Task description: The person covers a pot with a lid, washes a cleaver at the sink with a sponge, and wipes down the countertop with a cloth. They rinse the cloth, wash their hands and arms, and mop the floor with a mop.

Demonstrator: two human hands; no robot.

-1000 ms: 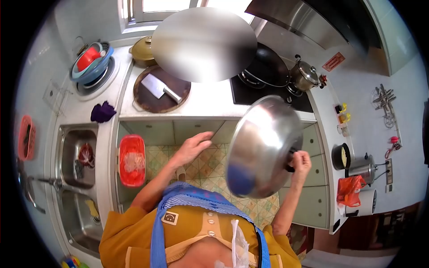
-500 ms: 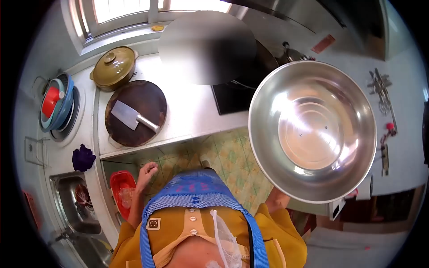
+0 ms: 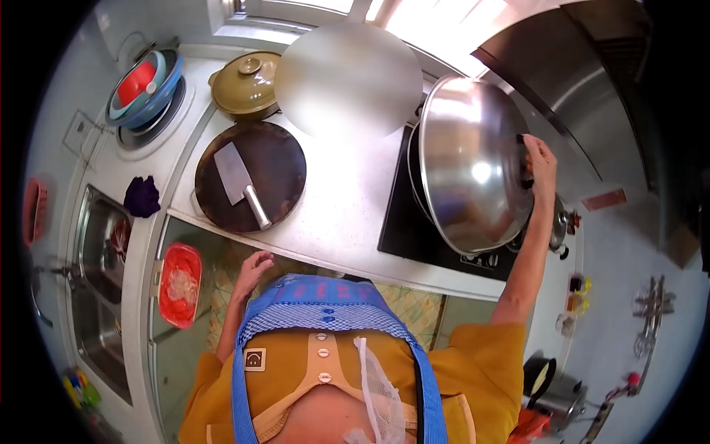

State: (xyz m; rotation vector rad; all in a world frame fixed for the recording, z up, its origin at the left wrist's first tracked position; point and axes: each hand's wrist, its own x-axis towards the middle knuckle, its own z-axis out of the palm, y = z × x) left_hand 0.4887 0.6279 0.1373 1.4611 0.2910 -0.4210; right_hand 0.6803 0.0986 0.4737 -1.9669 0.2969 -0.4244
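My right hand (image 3: 542,166) grips the black knob of a large steel lid (image 3: 473,163). The lid is tilted over the black stove (image 3: 403,222) and hides most of the dark wok beneath it. My left hand (image 3: 255,270) hangs in front of the counter edge, fingers loosely curled but apart, holding nothing. Behind it on the counter, a cleaver (image 3: 238,181) lies on a round dark chopping board (image 3: 285,166).
An olive lidded pot (image 3: 248,89) stands behind the board. Stacked basins (image 3: 148,92), a purple cloth (image 3: 142,196) and a double sink (image 3: 100,244) are at the left. A red bin (image 3: 180,285) hangs below the counter. A range hood (image 3: 569,81) overhangs the right.
My right hand has carried the lid forward over the stove, and its domed outside now shows instead of its hollow inside. My left hand stays low in front of the counter.
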